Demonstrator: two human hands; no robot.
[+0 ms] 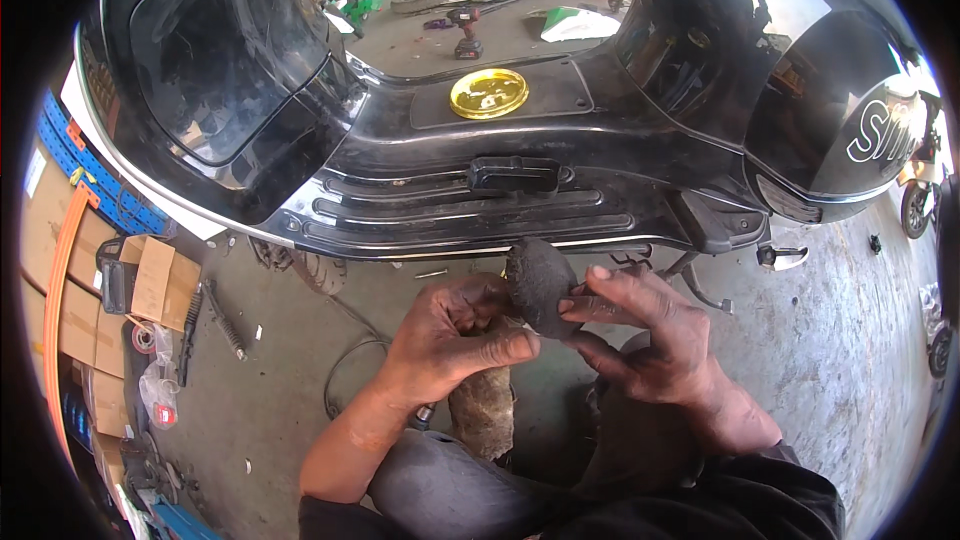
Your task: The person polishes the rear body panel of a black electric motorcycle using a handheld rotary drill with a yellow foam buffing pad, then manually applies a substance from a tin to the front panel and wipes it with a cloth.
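Between my hands, in front of the scooter's lower edge, is a dark grey-black rounded pad (541, 288) with a rough, fuzzy rim; its exact kind is unclear. My right hand (655, 335) pinches its right side between thumb and fingers. On the other side, my left hand (450, 338) is closed at its left edge, with curled fingers partly hidden behind it and the thumb below. Beyond them stands a glossy black scooter (400, 135). A round yellow-gold lid (489, 94), smeared inside, lies on its floorboard. A black rectangular plastic piece (515, 175) sits nearer on the ribbed step.
Cardboard boxes (95, 330) and an orange rack beam (60, 280) line the left side. Two shock absorbers (222, 320) lie on the concrete floor beside them. A cable (335, 380) runs near my left knee. A cordless drill (467, 33) stands beyond the scooter.
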